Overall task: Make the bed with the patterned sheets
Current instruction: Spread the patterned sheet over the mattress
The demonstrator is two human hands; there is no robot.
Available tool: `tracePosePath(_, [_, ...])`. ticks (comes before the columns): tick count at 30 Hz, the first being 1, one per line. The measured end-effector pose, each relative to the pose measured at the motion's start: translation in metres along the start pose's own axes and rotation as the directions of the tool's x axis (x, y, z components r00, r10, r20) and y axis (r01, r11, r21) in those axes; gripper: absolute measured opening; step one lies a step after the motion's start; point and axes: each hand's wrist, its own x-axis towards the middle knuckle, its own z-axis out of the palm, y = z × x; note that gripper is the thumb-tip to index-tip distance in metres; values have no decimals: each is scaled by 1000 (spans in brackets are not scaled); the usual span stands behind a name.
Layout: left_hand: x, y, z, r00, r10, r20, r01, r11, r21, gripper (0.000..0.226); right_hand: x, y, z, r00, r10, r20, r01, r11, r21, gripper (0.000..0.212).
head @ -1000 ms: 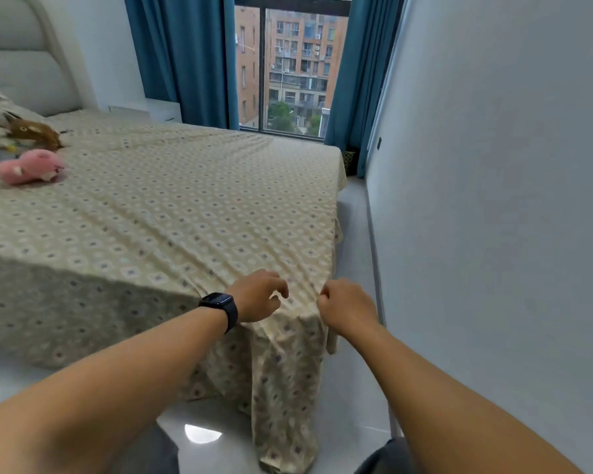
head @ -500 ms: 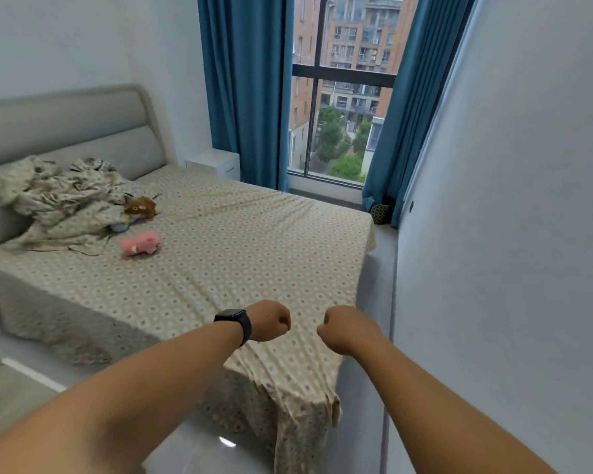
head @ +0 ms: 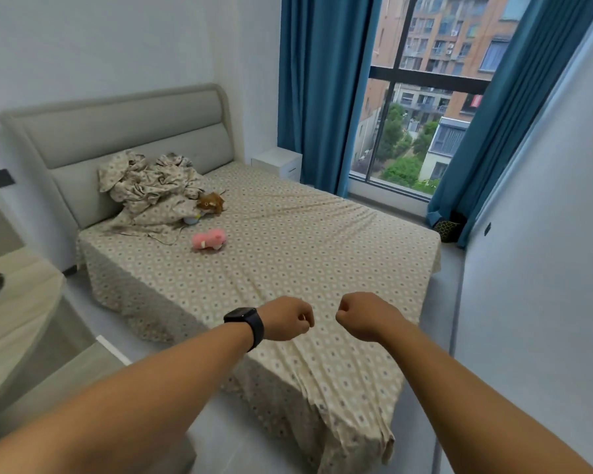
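two toys (head: 208,239) on sheet (head: 305,254), crumpled bedding (head: 151,189) behind (by headboard (head: 127,131))

Two bare forearms enter from the lower edge, no sleeves visible on either. Left hand (head: 288,318): wrist carries a black smartwatch (head: 243,315) with a rounded rectangular face and a wide black strap. Right hand (head: 367,314): wrist unadorned. No rings or gloves can be made out.
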Motion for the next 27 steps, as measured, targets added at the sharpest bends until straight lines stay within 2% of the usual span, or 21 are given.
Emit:
tracePosePath(5, [-53, -80, -23, 979, -155, -135, 116, 959, -260, 18, 5, -71, 30, 996, -80, 51, 75, 992, 97, 25])
tracePosePath(8, [-63, -123, -13, 956, -262, -131, 196, 904, -380, 18, 15, -85, 60, 987, -79, 139, 61, 990, 123, 25])
tracePosePath(11, [-51, -152, -10, 932, -345, -111, 256, 844, -471, 20, 46, -94, 70, 985, -85, 147, 64, 987, 146, 23])
tracePosePath(15, [-17, -189, -8, 904, -417, -97, 314, 800, -511, 25, 97, -111, 77, 987, -102, 121, 81, 982, 173, 19])
tracePosePath(20, [36, -240, -32, 880, -469, -69, 366, 764, -531, 22, 181, -137, 84, 966, -159, 202, 133, 982, 137, 19])
tracePosePath(23, [73, -276, -65, 834, -545, -85, 395, 698, -597, 25, 241, -160, 69, 946, -219, 239, 200, 974, 103, 21])
tracePosePath(27, [113, -316, -107, 781, -604, -159, 383, 664, -642, 25, 310, -197, 35, 937, -321, 135, 316, 947, 61, 22])
